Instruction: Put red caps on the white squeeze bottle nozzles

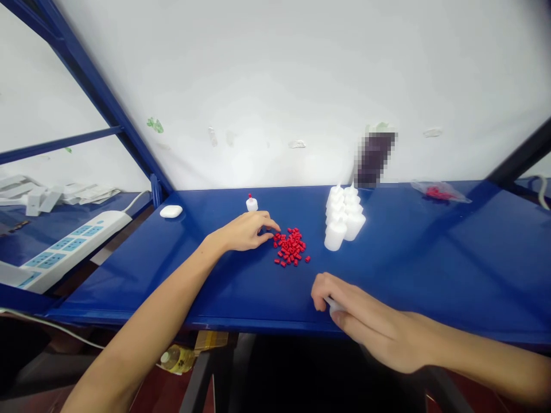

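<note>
My left hand (252, 230) reaches to the left edge of a loose pile of small red caps (293, 248). Its thumb and fingertips are apart, close to the nearest caps, with nothing visibly held. In my right hand (365, 321), near the table's front edge, is a white squeeze bottle (334, 305), mostly hidden by the fingers. A group of white squeeze bottles (336, 235) with pointed tips stands upright in rows to the right of the pile. One white bottle with a red cap (252, 203) stands alone behind my left hand.
The blue table (430, 258) meets a white wall. A white oval case (171, 211) lies at left, with a power strip (73, 246) beyond. A clear bag of red pieces (441, 192) lies back right. A pixelated dark object (375, 159) leans behind the bottles.
</note>
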A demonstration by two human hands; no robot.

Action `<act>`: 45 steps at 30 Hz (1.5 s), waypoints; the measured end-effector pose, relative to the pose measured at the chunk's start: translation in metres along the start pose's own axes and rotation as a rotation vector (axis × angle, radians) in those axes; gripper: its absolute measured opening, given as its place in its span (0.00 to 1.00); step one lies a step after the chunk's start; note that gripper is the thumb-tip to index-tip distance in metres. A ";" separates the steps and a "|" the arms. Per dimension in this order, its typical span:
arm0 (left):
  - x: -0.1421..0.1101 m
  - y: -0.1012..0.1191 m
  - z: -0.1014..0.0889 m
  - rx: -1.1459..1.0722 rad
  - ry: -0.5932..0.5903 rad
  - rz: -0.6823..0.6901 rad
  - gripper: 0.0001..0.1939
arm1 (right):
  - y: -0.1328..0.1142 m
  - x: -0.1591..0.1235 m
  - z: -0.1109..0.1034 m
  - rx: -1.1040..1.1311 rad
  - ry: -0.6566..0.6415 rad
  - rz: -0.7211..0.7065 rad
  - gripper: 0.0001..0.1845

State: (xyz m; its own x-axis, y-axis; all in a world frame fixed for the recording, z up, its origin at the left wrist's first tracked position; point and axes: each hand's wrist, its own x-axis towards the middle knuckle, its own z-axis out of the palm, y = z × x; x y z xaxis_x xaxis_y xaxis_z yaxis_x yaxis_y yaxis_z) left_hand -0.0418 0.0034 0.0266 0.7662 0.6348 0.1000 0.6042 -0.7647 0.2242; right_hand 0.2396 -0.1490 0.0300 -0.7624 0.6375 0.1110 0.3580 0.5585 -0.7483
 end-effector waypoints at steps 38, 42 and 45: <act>0.005 0.000 0.011 -0.014 0.261 0.030 0.10 | 0.041 -0.010 -0.010 -0.455 0.123 -0.301 0.13; 0.005 0.001 0.011 0.017 0.265 0.036 0.10 | 0.043 -0.012 -0.007 -0.485 0.134 -0.247 0.07; 0.005 0.002 0.011 0.030 0.266 0.039 0.11 | 0.041 -0.010 -0.009 -0.474 0.123 -0.186 0.05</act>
State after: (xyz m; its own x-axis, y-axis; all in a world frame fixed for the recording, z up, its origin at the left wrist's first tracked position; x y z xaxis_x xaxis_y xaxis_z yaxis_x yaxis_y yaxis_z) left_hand -0.0345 0.0035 0.0173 0.7071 0.6083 0.3604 0.5844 -0.7898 0.1866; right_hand 0.2663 -0.1273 0.0037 -0.7773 0.5466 0.3114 0.4492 0.8288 -0.3336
